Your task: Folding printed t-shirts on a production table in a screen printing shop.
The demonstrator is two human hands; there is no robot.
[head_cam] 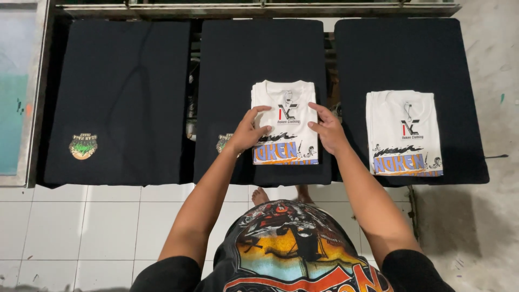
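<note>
The left hand (247,132) lies on the left edge of the folded white shirt (285,123), thumb across the cloth and fingers bent over the side, pressing and lightly gripping it rather than lifting it. The right hand (327,130) rests flat and released on the shirt's right edge, fingers spread toward the collar. This shirt sits on the middle black shirt (263,59), which is stretched flat over a board, toward its near right part, with the collar far and a coloured print along the near edge. To the right, a second folded white shirt (404,134) lies on the right black shirt (411,54), untouched and neatly squared. The left black shirt (116,81) carries only a small round chest print (83,146) and nothing on top; a similar print peeks out by the left wrist on the middle one. Judging by this, two of the three boards have their folded shirt placed, the middle one being straightened now, and the left board is not yet served. A metal rail (254,8) runs along the far side, and white floor tiles (97,227) show near the person's bare feet.
</note>
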